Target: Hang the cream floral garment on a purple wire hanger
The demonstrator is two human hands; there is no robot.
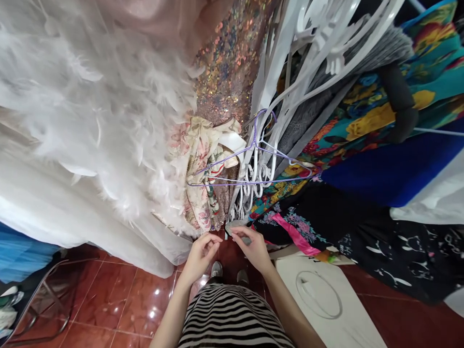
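My left hand and my right hand are held up in front of my body, facing each other with a small gap between them. Their fingers are loosely curled, the thumbs slightly apart from the fingertips, and I see nothing in either. Beyond them, thin purple wire hangers hang from the white scrolled metal rack. Folded cream floral cloth shows behind the hangers' left side. Neither hand touches the hangers.
White feathered garments fill the left, beside a sequined dress. Colourful floral cloth and a black patterned garment hang at right. A pale board lies on the red tiled floor. A metal-framed stand is at lower left.
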